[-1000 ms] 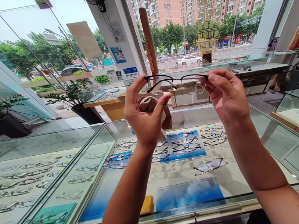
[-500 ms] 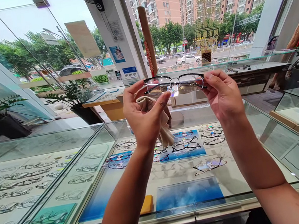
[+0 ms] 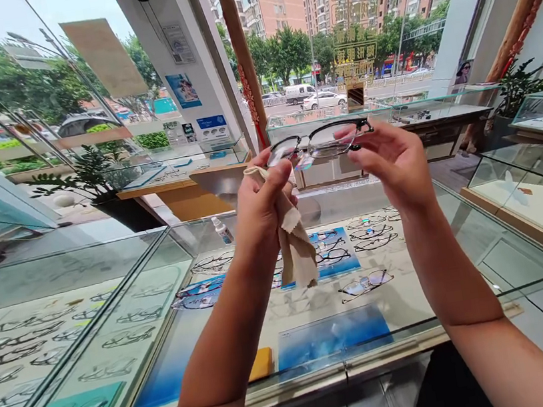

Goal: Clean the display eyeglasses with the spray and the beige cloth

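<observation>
Both hands are raised in front of me over a glass display counter (image 3: pixel 468 310). A pair of black-rimmed glasses (image 3: pixel 326 142) is held between them. My left hand (image 3: pixel 265 208) pinches a beige cleaning cloth (image 3: pixel 295 247) against the left lens, and the cloth hangs down below the fingers. My right hand (image 3: pixel 392 163) grips the right end of the frame with its fingers closed round it.
Rows of spectacles (image 3: pixel 363 283) lie under the counter glass, with blue mats (image 3: pixel 333 336) and a yellow block (image 3: pixel 262 362). A small spray bottle (image 3: pixel 223 230) stands on the counter behind my left arm. More glass cases, potted plants (image 3: pixel 90 175) and shop windows surround the counter.
My left hand let go of the frame's left end and closed the cloth onto the left lens. The glasses tilted, right end up. The view shifted down and right.
</observation>
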A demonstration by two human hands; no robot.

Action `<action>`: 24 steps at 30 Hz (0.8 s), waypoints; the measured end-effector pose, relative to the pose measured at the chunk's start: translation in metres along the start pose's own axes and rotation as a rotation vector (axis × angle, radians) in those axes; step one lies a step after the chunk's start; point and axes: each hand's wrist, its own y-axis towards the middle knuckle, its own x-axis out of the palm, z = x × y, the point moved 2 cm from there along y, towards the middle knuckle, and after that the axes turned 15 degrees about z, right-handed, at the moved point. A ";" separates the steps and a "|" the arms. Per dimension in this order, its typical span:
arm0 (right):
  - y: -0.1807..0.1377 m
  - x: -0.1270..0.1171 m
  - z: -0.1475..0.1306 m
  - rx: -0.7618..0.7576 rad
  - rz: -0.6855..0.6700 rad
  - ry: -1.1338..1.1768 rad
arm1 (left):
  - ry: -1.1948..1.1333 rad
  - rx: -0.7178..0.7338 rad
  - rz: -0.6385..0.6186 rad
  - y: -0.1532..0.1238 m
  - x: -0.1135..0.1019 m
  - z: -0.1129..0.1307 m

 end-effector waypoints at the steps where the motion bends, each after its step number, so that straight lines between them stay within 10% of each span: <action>1: -0.003 -0.001 -0.003 -0.052 -0.035 -0.041 | -0.034 -0.115 -0.037 -0.002 0.004 -0.002; 10: -0.038 -0.033 -0.042 -0.317 0.001 -0.323 | -0.127 -0.783 -0.294 -0.042 0.032 -0.018; 24: -0.077 -0.076 -0.100 -0.214 -0.120 -0.260 | 0.076 -0.822 -0.469 -0.111 0.057 -0.046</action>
